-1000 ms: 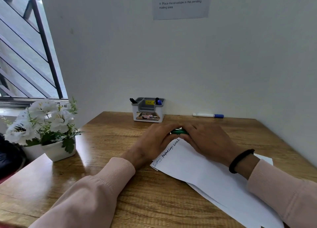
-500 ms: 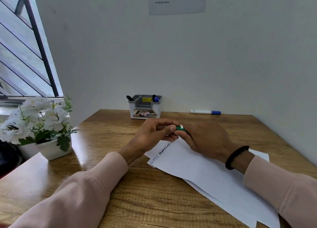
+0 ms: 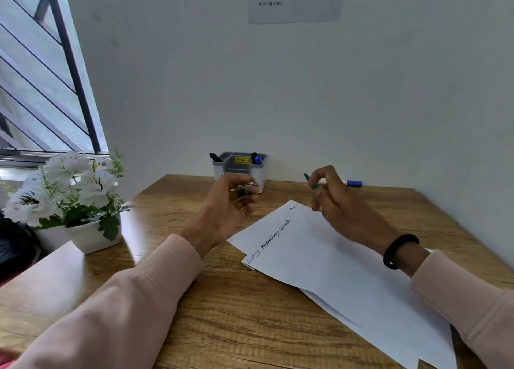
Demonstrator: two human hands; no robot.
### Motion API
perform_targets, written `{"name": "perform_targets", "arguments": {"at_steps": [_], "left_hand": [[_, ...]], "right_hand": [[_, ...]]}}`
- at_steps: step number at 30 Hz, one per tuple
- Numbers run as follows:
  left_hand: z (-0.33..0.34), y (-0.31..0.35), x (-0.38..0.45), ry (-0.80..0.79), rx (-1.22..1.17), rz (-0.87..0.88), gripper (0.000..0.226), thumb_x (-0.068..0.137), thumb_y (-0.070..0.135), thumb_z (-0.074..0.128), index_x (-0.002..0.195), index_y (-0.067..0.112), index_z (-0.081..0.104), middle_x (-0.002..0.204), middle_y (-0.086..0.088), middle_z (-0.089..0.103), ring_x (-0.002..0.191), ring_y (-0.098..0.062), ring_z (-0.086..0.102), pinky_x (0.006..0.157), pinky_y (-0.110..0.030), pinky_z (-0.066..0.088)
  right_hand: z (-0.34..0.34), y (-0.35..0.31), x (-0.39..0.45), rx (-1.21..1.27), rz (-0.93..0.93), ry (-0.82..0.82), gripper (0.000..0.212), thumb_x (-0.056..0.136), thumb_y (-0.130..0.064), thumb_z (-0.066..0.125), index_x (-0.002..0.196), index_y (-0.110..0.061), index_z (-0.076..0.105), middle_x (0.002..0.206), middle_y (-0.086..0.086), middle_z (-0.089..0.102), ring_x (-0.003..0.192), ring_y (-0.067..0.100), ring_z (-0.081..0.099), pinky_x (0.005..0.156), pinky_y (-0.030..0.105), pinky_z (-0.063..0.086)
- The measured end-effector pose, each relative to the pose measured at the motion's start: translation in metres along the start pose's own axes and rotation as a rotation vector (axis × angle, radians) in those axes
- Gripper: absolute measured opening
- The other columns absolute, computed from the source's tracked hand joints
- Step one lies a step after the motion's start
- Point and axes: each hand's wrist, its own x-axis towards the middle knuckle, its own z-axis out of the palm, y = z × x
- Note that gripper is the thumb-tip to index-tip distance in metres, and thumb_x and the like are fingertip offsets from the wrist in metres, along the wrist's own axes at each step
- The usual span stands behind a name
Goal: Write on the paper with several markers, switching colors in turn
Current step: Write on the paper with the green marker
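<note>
White paper sheets [image 3: 328, 260] lie slanted on the wooden desk [image 3: 222, 313], with a line of handwriting along the top sheet's left edge. My right hand [image 3: 342, 204] is raised above the paper's far corner and grips a green marker [image 3: 313, 185], its uncapped tip pointing up and left. My left hand [image 3: 228, 204] hovers left of the paper, blurred, its fingers curled round a small dark green cap [image 3: 242, 192]. A grey pen holder [image 3: 240, 170] at the wall holds black and blue markers.
A blue-capped white marker [image 3: 351, 183] lies on the desk by the wall, behind my right hand. A white pot of white flowers [image 3: 75, 199] stands at the left desk edge under the window. Walls close off the back and right.
My hands, joined on the green marker above the paper, have pulled apart. The cap went left with my left hand. The marker rose to the right in my right hand.
</note>
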Motion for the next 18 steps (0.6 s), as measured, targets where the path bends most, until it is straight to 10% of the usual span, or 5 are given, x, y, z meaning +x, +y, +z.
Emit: {"name": "perform_targets", "arguments": {"at_steps": [5, 12, 18], "left_hand": [[0.001, -0.019, 0.000, 0.059, 1.216, 0.420, 0.040, 0.091, 0.055, 0.066, 0.087, 0.015, 0.072, 0.068, 0.010, 0.058, 0.060, -0.004, 0.047, 0.058, -0.020, 0.036], [0.003, -0.025, -0.003, -0.251, 1.609, 0.538, 0.044, 0.090, 0.059, 0.063, 0.127, 0.035, 0.068, 0.070, 0.016, 0.051, 0.060, -0.001, 0.043, 0.054, -0.017, 0.026], [0.000, -0.026, 0.002, -0.283, 1.615, 0.484, 0.044, 0.091, 0.059, 0.062, 0.127, 0.035, 0.068, 0.064, 0.018, 0.041, 0.058, -0.002, 0.041, 0.054, -0.019, 0.027]], "right_hand": [[-0.004, -0.009, 0.004, 1.022, 0.352, 0.015, 0.037, 0.101, 0.003, 0.044, 0.127, -0.012, 0.066, 0.100, 0.015, 0.074, 0.069, 0.019, 0.069, 0.066, 0.034, 0.052], [0.005, -0.010, 0.002, 0.807, 0.350, 0.018, 0.031, 0.100, -0.040, 0.064, 0.098, -0.009, 0.069, 0.069, 0.014, 0.070, 0.059, 0.026, 0.066, 0.055, 0.032, 0.056], [0.003, -0.004, 0.016, 0.433, 0.319, -0.151, 0.013, 0.097, -0.011, 0.070, 0.103, 0.000, 0.073, 0.085, 0.026, 0.079, 0.079, 0.041, 0.079, 0.076, 0.045, 0.065]]}}
